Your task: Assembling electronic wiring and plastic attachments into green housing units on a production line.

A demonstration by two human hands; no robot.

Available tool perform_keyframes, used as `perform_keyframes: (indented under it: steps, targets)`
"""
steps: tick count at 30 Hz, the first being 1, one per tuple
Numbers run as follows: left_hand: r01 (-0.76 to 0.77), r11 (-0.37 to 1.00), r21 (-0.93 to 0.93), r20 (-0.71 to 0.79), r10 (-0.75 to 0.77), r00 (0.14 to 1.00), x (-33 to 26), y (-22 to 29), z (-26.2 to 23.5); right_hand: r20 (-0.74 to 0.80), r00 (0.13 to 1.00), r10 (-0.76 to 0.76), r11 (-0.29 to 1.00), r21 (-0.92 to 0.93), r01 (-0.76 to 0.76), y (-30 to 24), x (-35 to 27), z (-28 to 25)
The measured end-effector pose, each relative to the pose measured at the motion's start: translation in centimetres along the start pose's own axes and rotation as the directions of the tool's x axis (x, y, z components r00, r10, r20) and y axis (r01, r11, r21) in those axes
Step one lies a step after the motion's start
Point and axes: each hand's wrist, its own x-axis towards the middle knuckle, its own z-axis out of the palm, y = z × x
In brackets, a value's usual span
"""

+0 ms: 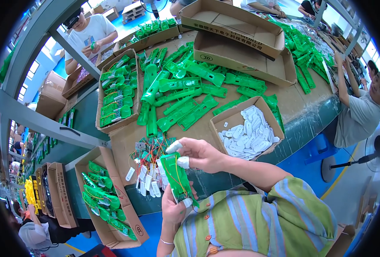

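A long green plastic shell (176, 176) with thin red and yellow wires along it is held upright in front of my striped top. My left hand (173, 209) grips its lower end, the thumb lying over it. At its upper end my right hand (205, 156) is closed, thumb and forefinger in white finger covers; whether they pinch the shell or a wire I cannot tell. Just behind the shell lie small green circuit boards (148, 147) with tangled wires and white rectangular parts (146, 180). To the right, a cardboard box (215, 128) holds flat white oval plastic pieces (250, 132).
Loose green shells (185, 83) are heaped across the table beyond my hands. Cardboard trays with wired green shells stand at the far left (136, 85) and near left (132, 210). Stacked cardboard trays (245, 64) rise at the back. Other people sit around the tables.
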Motion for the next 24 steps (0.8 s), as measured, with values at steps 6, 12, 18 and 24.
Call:
perform_keyframes:
  steps: [6,12,18,24]
  targets:
    - [-0.021,1.000,0.016,-0.014,0.021,1.000,-0.4,-0.2,-0.1,-0.071,0.990,-0.125,0.968,-0.229,0.106,-0.8,-0.3,0.9]
    - [-0.012,1.000,-0.012,-0.026,0.011,1.000,-0.2,-0.3,-0.4,-0.146,0.981,-0.131,0.970,-0.224,0.096,-0.6,-0.5,0.4]
    - [-0.254,0.684,0.684,-0.468,0.679,0.566,-4.8,6.4,-6.9,-0.131,0.931,-0.341,0.133,-0.987,-0.090,-2.9,1.6,-10.7]
    - [0.216,0.480,0.850,-0.480,0.876,-0.055,-15.8,9.0,-14.9,-0.252,0.948,0.195,-0.136,-0.964,-0.229,-2.3,4.7,-15.4]
